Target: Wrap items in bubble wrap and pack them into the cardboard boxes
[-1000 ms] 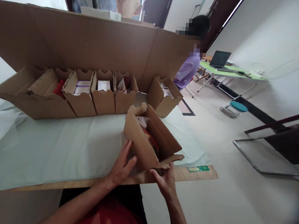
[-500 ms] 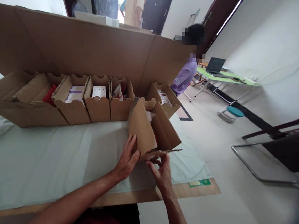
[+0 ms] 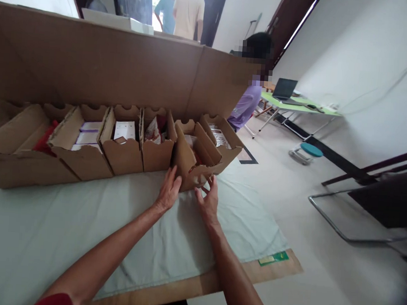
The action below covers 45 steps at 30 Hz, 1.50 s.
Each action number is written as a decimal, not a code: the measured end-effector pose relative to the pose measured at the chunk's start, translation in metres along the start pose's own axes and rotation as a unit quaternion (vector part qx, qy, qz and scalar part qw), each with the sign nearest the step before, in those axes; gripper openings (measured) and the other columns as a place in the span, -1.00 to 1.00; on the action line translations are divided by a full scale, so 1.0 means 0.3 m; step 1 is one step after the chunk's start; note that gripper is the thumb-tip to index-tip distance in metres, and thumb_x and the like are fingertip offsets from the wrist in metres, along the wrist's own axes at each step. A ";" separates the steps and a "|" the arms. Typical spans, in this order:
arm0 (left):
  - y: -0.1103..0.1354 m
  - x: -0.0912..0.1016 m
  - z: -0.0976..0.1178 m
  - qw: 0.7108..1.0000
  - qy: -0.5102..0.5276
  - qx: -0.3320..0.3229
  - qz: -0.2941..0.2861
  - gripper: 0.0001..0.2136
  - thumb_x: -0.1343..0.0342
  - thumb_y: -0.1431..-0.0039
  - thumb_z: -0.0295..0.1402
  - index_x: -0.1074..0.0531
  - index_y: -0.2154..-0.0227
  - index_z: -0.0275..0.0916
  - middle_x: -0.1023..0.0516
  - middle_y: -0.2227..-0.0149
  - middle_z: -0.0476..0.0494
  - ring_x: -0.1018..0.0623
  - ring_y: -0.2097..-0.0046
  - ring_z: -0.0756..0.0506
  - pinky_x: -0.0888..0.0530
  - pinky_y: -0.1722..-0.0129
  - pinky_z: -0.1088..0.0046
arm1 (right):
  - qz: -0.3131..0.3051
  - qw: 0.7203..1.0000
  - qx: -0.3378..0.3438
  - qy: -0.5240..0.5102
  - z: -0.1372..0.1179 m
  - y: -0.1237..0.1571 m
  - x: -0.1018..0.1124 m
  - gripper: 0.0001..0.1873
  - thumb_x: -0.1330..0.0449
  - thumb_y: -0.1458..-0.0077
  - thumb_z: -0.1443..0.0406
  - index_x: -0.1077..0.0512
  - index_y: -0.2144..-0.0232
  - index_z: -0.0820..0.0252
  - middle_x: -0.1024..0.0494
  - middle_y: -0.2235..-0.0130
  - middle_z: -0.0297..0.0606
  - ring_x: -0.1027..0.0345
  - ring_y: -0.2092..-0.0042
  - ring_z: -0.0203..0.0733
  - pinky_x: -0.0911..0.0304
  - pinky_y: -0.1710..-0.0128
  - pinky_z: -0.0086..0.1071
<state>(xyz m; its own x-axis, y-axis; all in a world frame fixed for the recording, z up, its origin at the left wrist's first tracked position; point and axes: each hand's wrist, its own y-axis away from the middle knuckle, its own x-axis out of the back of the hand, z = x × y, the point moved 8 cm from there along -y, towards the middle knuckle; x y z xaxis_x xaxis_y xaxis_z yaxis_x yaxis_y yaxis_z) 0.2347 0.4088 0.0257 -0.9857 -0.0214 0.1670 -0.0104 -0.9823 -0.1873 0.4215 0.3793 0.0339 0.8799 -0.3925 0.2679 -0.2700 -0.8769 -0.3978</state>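
A brown open-topped cardboard box stands a little forward of a row of similar boxes, between two of them. Inside it are something red and some clear wrapping, partly hidden by its walls. My left hand presses along the lower left side, fingers stretched upward. At the lower front right, my right hand grips the same box with bent fingers and thumb. Left of it is a box with a red-and-white packet. To the right is another box holding white printed packs.
A tall cardboard panel rises behind the row. Pale green cloth covers the table. A person in purple sits beyond the right end; two people stand in the doorway. A laptop and a blue-topped stool are at right.
Both hands have pushed the box away from me, into the gap in the row. It was tilted nearer the table's front edge and now sits more upright.
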 end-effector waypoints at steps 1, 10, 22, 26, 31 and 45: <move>-0.006 -0.002 -0.007 1.000 -0.009 0.001 -0.002 -0.41 0.02 -0.36 -0.09 -0.15 -0.37 -0.18 -0.10 -0.46 -0.27 -0.02 -0.49 -0.26 0.07 -0.47 0.01 | 0.001 1.000 0.006 0.001 0.005 -0.002 -0.007 -0.20 -0.22 -0.11 0.14 -0.07 -0.34 0.14 -0.23 -0.32 0.09 -0.23 -0.29 0.09 -0.49 -0.02 -0.02; -0.098 -0.054 -0.046 1.000 -0.010 -0.009 0.005 -0.36 -0.09 -0.22 -0.33 -0.17 -0.37 -0.23 -0.22 -0.41 -0.29 -0.20 -0.43 -0.26 -0.05 -0.46 0.06 | -0.017 0.999 -0.047 -0.006 0.057 -0.078 -0.012 -0.15 -0.29 0.00 0.10 -0.17 -0.30 0.19 -0.40 -0.21 0.10 -0.38 -0.13 0.07 -0.46 0.23 -0.21; -0.227 -0.078 -0.082 0.999 -0.015 -0.007 0.035 -0.25 -0.12 -0.11 -0.50 -0.11 -0.40 -0.27 -0.18 -0.42 -0.31 -0.16 -0.45 -0.29 -0.03 -0.46 0.08 | -0.071 0.990 -0.109 -0.057 0.136 -0.154 -0.080 -0.18 -0.31 0.10 0.07 -0.28 -0.20 0.21 -0.53 0.05 -0.08 -0.47 0.18 -0.09 -0.43 0.18 -0.16; -0.259 -0.079 -0.095 0.999 -0.018 0.006 0.041 -0.33 -0.01 -0.19 -0.53 -0.13 -0.39 -0.24 -0.19 -0.43 -0.26 -0.18 -0.44 -0.22 -0.05 -0.46 0.14 | -0.088 0.987 -0.126 -0.055 0.138 -0.150 -0.108 -0.23 -0.33 0.15 0.05 -0.36 -0.12 0.18 -0.56 0.06 -0.08 -0.48 0.17 -0.07 -0.40 0.26 -0.22; -0.263 -0.072 -0.129 0.997 -0.034 0.036 0.057 -0.41 0.05 -0.25 -0.53 -0.20 -0.36 -0.27 -0.27 -0.39 -0.30 -0.26 -0.41 -0.22 -0.10 -0.45 0.14 | 0.018 0.993 -0.116 -0.025 0.152 -0.192 0.039 -0.52 -0.26 0.10 0.05 -0.49 0.15 0.20 -0.60 0.19 -0.15 -0.45 0.18 -0.07 -0.36 0.13 -0.16; 0.094 0.028 -0.048 0.995 -0.097 -0.031 0.016 -0.42 -0.10 -0.18 -0.38 -0.30 -0.28 -0.30 -0.34 -0.34 -0.37 -0.28 -0.39 -0.29 -0.16 -0.41 -0.01 | -0.123 0.970 0.194 0.082 -0.468 -0.176 -0.191 -0.67 -0.05 -0.27 0.30 -0.49 -0.01 0.16 -0.53 -0.12 -0.07 -0.50 0.12 -0.18 -0.42 0.14 -0.30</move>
<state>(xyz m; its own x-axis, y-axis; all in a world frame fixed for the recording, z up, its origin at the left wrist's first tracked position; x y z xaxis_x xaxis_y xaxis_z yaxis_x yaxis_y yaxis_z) 0.2237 0.3836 0.0078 -0.9351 -0.0941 0.3416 0.0043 -0.9670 -0.2547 0.3303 0.4091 0.1627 0.8167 -0.2514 0.5194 0.1353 -0.7916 -0.5959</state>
